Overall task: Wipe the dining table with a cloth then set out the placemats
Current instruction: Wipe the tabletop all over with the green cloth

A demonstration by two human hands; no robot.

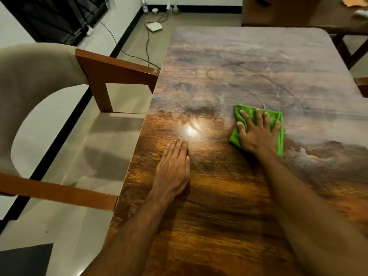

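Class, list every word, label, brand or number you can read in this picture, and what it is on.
None can be read. The folded green cloth, the brown wood-grain table and the flat white device on the floor show no lettering; the items by the wall are too small.

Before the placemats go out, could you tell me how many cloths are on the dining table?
1: a green cloth pressed on the table under the right hand. Its near edge is out of view.
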